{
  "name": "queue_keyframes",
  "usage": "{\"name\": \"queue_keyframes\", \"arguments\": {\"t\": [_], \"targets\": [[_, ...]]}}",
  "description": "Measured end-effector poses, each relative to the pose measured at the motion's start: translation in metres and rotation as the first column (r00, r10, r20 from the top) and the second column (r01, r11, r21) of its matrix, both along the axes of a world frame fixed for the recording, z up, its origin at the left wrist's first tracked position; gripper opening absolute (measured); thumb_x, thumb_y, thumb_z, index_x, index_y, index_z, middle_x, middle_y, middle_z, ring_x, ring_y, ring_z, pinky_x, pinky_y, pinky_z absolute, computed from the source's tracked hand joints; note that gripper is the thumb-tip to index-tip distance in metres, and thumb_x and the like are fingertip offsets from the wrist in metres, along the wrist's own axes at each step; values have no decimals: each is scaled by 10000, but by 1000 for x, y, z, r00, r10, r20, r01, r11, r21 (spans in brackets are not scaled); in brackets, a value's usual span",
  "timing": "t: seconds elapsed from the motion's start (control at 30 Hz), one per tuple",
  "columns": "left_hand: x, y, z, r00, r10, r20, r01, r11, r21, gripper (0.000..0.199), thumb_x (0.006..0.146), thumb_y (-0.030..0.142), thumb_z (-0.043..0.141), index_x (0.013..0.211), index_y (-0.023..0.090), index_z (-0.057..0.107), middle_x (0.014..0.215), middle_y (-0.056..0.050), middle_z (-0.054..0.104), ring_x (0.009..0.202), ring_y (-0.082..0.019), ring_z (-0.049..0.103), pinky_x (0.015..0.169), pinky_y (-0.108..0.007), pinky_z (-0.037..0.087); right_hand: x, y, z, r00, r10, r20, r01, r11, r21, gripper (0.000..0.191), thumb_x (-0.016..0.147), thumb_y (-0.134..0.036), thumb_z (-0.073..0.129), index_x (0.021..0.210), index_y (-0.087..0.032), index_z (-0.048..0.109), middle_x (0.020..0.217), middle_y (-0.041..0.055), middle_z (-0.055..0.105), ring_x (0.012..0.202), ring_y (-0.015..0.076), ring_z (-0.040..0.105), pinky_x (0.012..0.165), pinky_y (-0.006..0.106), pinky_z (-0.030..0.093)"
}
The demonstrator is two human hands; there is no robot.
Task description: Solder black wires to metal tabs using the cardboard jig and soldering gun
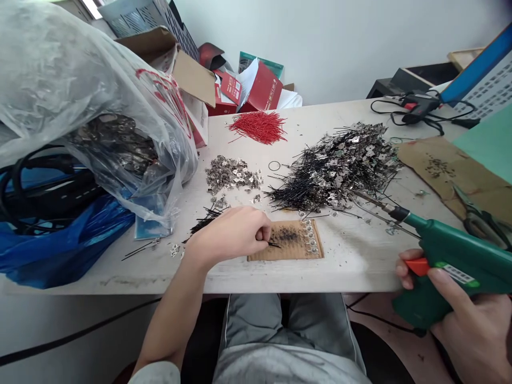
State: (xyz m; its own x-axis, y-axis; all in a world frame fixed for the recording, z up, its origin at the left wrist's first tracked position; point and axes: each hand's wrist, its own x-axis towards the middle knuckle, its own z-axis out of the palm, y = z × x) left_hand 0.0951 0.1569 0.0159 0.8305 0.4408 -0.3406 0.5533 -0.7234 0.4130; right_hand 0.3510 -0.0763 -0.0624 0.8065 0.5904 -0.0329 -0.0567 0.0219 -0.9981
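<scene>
My left hand [230,234] is closed in a pinch over a scorched cardboard piece [256,255]. Short black wires [274,245] stick out from its fingertips. Small metal tabs [311,237] stand in a row along the cardboard's right edge. In my right hand [468,314] is a green soldering gun [448,250], gripped by the handle, with a finger by its orange trigger [417,266]. The gun's metal tip points left, towards a large heap of black wires with metal tabs [340,168]. Beside my left hand lies a bundle of black wires [205,220].
Loose metal tabs [232,175] and a pile of red wires [259,127] lie farther back. A plastic bag [100,69] and blue bag [80,240] crowd the left. Scissors [476,213] rest on brown card [416,154] at right. Red boxes [262,88] stand against the wall.
</scene>
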Motion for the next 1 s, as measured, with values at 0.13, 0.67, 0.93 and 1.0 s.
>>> {"name": "queue_keyframes", "arguments": {"t": [0.13, 0.67, 0.93, 1.0], "targets": [[3, -3, 3, 1000, 10, -22, -11, 1000, -7, 147, 786, 131, 604, 756, 210, 723, 789, 29, 741, 696, -125, 611, 612, -282, 365, -1, 0, 1, 1000, -10, 4, 10, 1000, 4, 353, 683, -396, 906, 944, -198, 777, 865, 111, 697, 653, 241, 639, 481, 328, 519], [5, 1, 2, 997, 78, -2, -79, 997, -26, 100, 736, 149, 604, 706, 196, 687, 731, 16, 704, 666, -135, 595, 591, -272, 381, -5, 0, 7, 999, 22, 28, -22, 1000, -8, 305, 719, -356, 873, 950, -203, 746, 897, 101, 675, 641, 221, 596, 490, 342, 476], [0, 5, 4, 993, 83, 86, -79, 996, -52, 86, 806, 178, 634, 763, 189, 709, 766, 25, 720, 713, -122, 626, 659, -260, 434, -4, 0, 5, 1000, 26, 15, -26, 1000, -10, 313, 721, -357, 869, 972, -209, 756, 877, 98, 682, 622, 225, 589, 478, 350, 471], [1, 5, 1, 993, 76, 89, -72, 996, -48, 101, 825, 180, 627, 778, 188, 716, 774, 19, 725, 702, -123, 626, 637, -260, 422, -3, 0, 5, 999, 33, 18, -33, 999, -7, 292, 727, -358, 867, 954, -207, 761, 873, 101, 683, 625, 228, 591, 476, 350, 473]]}}
